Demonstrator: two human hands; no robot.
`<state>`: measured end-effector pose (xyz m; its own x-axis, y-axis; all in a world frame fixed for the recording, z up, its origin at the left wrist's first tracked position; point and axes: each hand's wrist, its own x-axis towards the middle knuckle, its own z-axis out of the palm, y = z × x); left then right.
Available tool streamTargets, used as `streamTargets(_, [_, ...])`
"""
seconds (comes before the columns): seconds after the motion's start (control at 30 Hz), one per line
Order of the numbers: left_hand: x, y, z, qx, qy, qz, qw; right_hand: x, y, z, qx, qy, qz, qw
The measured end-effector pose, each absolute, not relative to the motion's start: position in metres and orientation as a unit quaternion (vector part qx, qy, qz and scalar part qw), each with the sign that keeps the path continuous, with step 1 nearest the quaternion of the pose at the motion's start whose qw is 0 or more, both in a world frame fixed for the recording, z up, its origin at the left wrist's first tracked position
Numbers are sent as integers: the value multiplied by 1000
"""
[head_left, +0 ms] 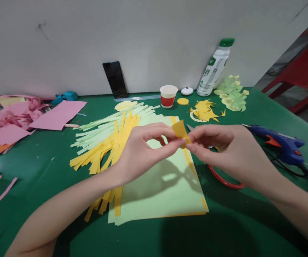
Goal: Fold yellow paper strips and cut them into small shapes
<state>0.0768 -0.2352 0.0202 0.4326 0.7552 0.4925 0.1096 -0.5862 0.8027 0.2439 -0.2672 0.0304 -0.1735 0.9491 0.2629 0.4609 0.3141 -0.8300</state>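
A small piece of yellow paper (179, 129) is pinched between my two hands, above the pale green sheets. My left hand (151, 146) grips it from the left with thumb and fingertips. From the other side, my right hand (220, 146) pinches its lower right edge. Beneath them lie the pale green paper sheets (154, 200), with yellow edges showing under the right side. Many yellow paper strips (119, 142) are heaped by my left wrist, over light green strips (90, 137). Red-handled scissors (226, 182) lie partly hidden under my right hand.
A blue glue gun (282, 142) with its cord lies at right. Along the wall stand a phone (115, 79), a red-and-white paper cup (168, 97) and a leaning bottle (215, 67). Yellow cut-outs (206, 110) and pale green paper flowers (232, 93) sit nearby. Pink paper (59, 115) is piled left.
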Motion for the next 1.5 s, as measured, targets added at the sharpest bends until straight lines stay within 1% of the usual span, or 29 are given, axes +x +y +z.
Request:
streamTargets(0.1, [77, -237, 24, 727, 318, 430, 431, 244, -268, 31, -495, -696, 299, 426])
streamTargets(0.2, [75, -238, 25, 678, 349, 409, 502, 244, -267, 28, -461, -717, 249, 460])
streamTargets(0.27, [74, -237, 24, 650, 358, 400, 538, 245, -265, 24, -412, -754, 172, 482])
streamTargets(0.37, [73, -236, 24, 624, 345, 393, 580, 248, -261, 20, -329, -804, 22, 494])
streamTargets(0.43, [73, -235, 24, 612, 333, 390, 603, 249, -260, 18, -306, -816, -36, 489])
streamTargets(0.6, [73, -235, 26, 598, 303, 381, 636, 252, -262, 20, -293, -826, -63, 477])
streamTargets(0.7, [73, -236, 24, 597, 291, 389, 639, 254, -263, 24, -279, -837, -89, 463])
streamTargets(0.87, [77, -239, 19, 587, 288, 462, 599, 253, -263, 26, -274, -839, -122, 453])
streamTargets(0.97, [78, -241, 16, 589, 279, 509, 563, 247, -265, 21, -303, -817, -116, 477])
streamTargets(1.03, [77, -242, 14, 617, 274, 525, 518, 244, -267, 17, -318, -802, -98, 496])
streamTargets(1.1, [76, -242, 14, 665, 259, 535, 452, 243, -268, 14, -320, -792, -79, 514])
streamTargets(1.2, [75, -241, 14, 734, 202, 556, 333, 242, -270, 12, -318, -771, -19, 552])
streamTargets(1.3, [76, -238, 14, 771, 146, 571, 241, 242, -270, 11, -338, -726, 86, 592])
streamTargets(1.4, [77, -234, 14, 787, 123, 572, 194, 240, -273, 10, -364, -686, 161, 610])
streamTargets(1.5, [75, -231, 13, 793, 105, 572, 180, 238, -276, 12, -394, -661, 229, 596])
